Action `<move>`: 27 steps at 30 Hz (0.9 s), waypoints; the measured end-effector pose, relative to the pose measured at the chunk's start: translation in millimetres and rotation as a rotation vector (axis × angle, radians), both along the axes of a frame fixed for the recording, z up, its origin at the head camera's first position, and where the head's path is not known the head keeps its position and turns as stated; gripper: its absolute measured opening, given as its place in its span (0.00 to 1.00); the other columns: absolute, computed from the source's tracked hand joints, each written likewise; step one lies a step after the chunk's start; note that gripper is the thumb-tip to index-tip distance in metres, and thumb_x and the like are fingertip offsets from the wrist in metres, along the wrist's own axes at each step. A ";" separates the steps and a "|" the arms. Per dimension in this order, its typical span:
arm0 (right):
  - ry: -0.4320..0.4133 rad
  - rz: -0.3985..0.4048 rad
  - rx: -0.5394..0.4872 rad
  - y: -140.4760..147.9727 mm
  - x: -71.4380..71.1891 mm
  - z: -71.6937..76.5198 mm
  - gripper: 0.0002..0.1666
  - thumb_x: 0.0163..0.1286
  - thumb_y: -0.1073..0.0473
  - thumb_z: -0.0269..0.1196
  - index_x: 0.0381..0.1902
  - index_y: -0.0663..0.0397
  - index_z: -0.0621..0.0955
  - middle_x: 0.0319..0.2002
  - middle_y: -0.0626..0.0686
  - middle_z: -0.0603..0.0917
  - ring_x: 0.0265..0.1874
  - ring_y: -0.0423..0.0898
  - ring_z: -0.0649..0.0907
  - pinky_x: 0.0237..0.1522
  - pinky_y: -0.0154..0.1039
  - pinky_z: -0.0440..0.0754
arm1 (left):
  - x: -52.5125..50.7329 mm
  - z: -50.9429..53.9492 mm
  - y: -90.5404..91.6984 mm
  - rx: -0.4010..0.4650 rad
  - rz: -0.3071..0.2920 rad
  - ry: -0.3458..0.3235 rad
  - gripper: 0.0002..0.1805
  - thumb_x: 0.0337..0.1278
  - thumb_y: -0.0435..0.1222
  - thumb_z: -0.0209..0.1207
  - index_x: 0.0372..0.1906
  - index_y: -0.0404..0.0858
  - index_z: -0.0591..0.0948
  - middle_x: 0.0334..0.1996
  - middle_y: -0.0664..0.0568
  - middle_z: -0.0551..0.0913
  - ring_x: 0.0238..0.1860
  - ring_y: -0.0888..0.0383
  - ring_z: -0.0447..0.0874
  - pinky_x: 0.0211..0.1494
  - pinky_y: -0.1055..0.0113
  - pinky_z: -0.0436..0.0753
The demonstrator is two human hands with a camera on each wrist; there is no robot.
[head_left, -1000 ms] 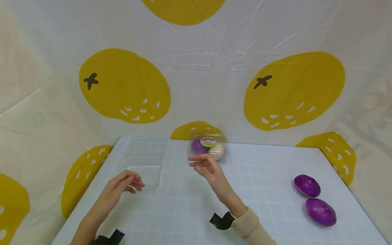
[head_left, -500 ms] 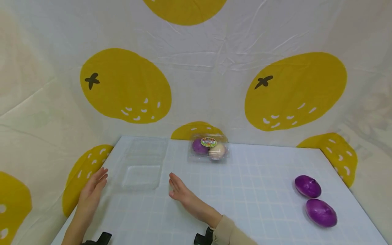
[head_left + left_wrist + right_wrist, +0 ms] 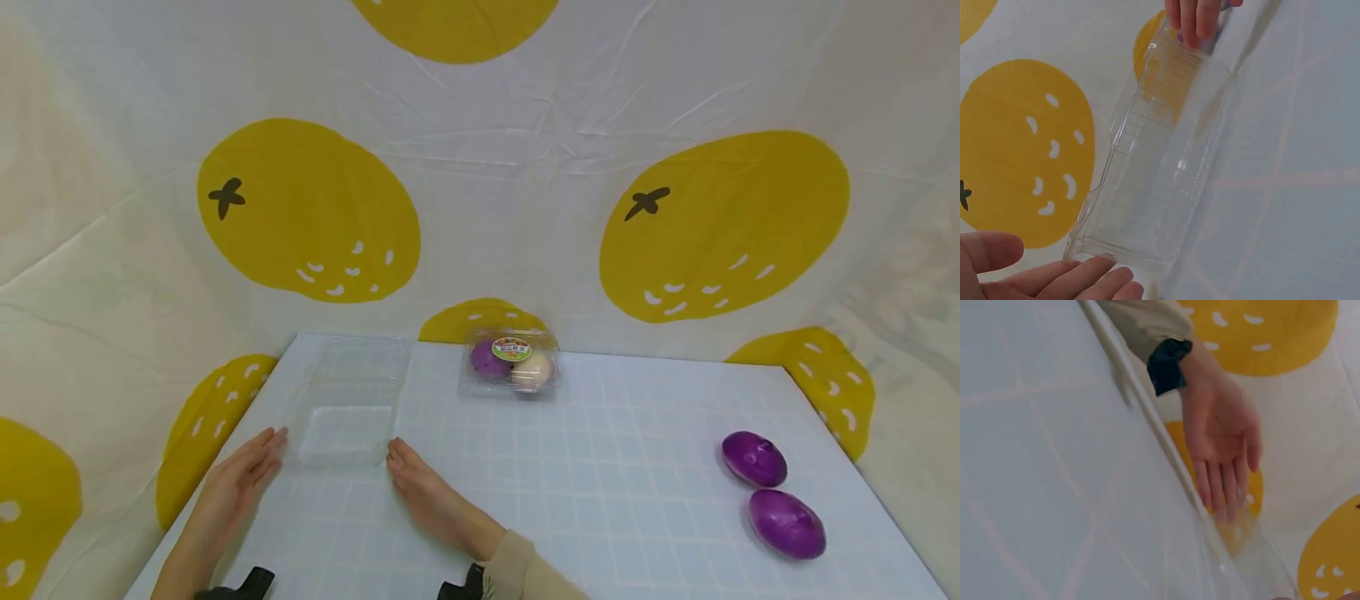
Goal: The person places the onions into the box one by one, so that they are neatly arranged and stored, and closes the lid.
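Note:
A clear plastic clamshell box lies with its lid raised at the left of the table. My left hand is at its left side, fingers straight; in the left wrist view the fingertips appear to touch the box's end wall. On the other side, my right hand has straight fingers at the near right corner of the box. Whether it presses there I cannot tell. The right wrist view shows the left palm beside the clear plastic. Neither hand holds anything.
Behind, a shut clear box with a label holds a purple and a cream-coloured onion. Two purple onions lie at the right of the white gridded table. A fruit-printed cloth hangs behind.
My right hand has come down and leftward from before the shut box to the open box's near right corner. The left hand has swung left, then slightly back in, its fingers straightening.

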State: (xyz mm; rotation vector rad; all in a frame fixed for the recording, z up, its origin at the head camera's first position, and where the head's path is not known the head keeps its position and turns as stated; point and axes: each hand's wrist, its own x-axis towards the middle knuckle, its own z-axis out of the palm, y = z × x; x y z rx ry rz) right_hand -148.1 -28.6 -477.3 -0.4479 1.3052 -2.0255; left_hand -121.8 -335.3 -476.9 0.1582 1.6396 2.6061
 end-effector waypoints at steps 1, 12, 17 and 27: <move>-0.001 0.000 -0.003 -0.9 0.5 0.1 0.46 0.78 0.50 0.45 0.77 0.65 0.35 0.79 0.63 0.36 0.77 0.57 0.38 0.76 0.51 0.36 | -0.5 -0.4 -0.1 0.000 -0.023 0.019 0.21 0.81 0.32 0.36 0.63 0.48 0.76 0.59 0.57 0.81 0.60 0.66 0.77 0.60 0.73 0.77; 0.033 0.060 0.020 7.3 7.1 1.1 0.42 0.81 0.53 0.42 0.77 0.68 0.36 0.78 0.64 0.35 0.77 0.58 0.40 0.76 0.51 0.35 | 7.6 6.7 -4.3 0.023 -0.157 0.002 0.27 0.82 0.33 0.31 0.58 0.47 0.82 0.57 0.54 0.82 0.59 0.64 0.79 0.60 0.72 0.78; 0.042 0.117 0.075 23.7 13.7 4.3 0.42 0.82 0.50 0.42 0.78 0.65 0.36 0.79 0.61 0.37 0.77 0.56 0.40 0.76 0.50 0.37 | 11.9 12.8 -9.0 -0.067 -0.141 -0.163 0.23 0.82 0.39 0.36 0.58 0.42 0.82 0.54 0.54 0.84 0.57 0.63 0.81 0.59 0.70 0.79; 0.032 0.237 0.062 55.2 27.8 8.8 0.39 0.82 0.53 0.39 0.77 0.67 0.37 0.79 0.64 0.38 0.77 0.57 0.41 0.76 0.51 0.37 | 22.8 21.8 -6.7 -0.434 -0.156 -0.336 0.35 0.81 0.48 0.33 0.71 0.18 0.58 0.58 0.54 0.81 0.55 0.68 0.81 0.57 0.74 0.78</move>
